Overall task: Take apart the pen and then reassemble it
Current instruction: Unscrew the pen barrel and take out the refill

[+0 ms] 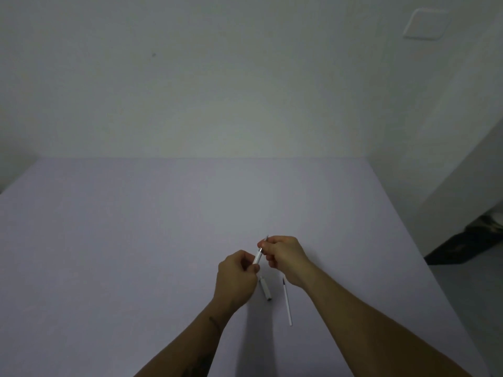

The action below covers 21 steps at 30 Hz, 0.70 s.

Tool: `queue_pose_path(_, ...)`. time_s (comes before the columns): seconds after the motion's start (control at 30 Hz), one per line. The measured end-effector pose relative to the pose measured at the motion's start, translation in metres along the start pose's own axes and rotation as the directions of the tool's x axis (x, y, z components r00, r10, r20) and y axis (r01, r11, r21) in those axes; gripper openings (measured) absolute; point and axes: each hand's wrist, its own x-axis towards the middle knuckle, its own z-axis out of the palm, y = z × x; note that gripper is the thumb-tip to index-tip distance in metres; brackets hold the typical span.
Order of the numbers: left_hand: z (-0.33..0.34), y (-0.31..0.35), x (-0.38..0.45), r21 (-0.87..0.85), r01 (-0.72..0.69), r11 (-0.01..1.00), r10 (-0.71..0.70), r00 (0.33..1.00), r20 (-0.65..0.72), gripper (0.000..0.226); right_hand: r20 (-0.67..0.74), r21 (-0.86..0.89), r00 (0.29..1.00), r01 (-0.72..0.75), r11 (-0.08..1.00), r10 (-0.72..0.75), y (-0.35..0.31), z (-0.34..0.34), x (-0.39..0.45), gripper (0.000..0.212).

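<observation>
Both my hands hold a white pen barrel [258, 257] a little above the pale lilac table [136, 240]. My left hand [236, 278] pinches its near end. My right hand [284, 258] grips the far end, where a small metal tip [266, 238] sticks out past the fingers. On the table just below the hands lies a short white pen part with a dark end [265, 289]. To its right lies the thin white ink refill [287, 302], dark tip pointing away from me.
The table reaches a plain white wall at the back. Its right edge [424, 254] drops to a floor where a dark object [462, 246] lies. A white wall switch plate [424, 23] is high on the right.
</observation>
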Motion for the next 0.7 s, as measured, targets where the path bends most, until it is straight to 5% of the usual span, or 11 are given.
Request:
queue_pose_path(0.23,-0.002,0.005,-0.004,0.012,0.016,1.000,-0.016,1.000,-0.015,0.016,-0.056,-0.023,0.998,0.002,1.000,-0.003,0.001,0.004,-0.005,0.008)
queue_pose_path(0.4,-0.008,0.002,-0.006,0.023,0.018,1.000,-0.017,0.999,-0.027,0.013,0.083,-0.029,0.993,-0.080,0.996,0.082,-0.004,0.001,-0.008,0.020)
queue_pose_path(0.6,-0.012,0.005,-0.010,0.031,0.007,0.999,-0.006,1.000,-0.027,0.018,0.005,-0.037,0.996,-0.094,0.995,0.094,-0.004,0.005,-0.010,0.014)
queue_pose_path(0.7,-0.015,0.005,-0.010,0.030,0.001,1.000,0.000,1.000,-0.021,0.018,0.082,-0.053,0.992,-0.092,0.994,0.096,-0.010,0.001,-0.014,0.017)
